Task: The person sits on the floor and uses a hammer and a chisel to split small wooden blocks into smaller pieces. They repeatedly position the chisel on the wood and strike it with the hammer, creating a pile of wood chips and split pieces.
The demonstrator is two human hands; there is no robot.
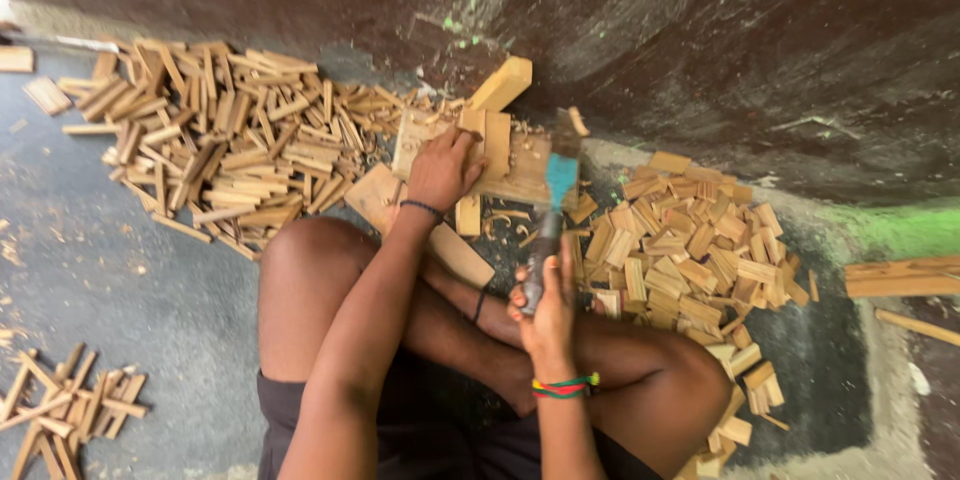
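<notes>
My left hand (443, 169) presses on a small upright wooden piece (472, 125) that stands on a flat wooden board (520, 178) in front of my crossed legs. My right hand (545, 312) grips the dark handle of a chopping tool (553, 202) with a teal-painted blade; the tool is blurred and raised just right of the held piece. A thin dark band circles my left wrist, and a red, green and yellow band circles the right. A longer pale wood block (501, 85) leans behind the board.
A large pile of split wood sticks (225, 145) lies to the left, and a pile of short wood blocks (695, 250) to the right. A small stick heap (65, 405) sits at lower left. A dark stained wall (700, 40) rises behind. Planks (900, 278) lie at far right.
</notes>
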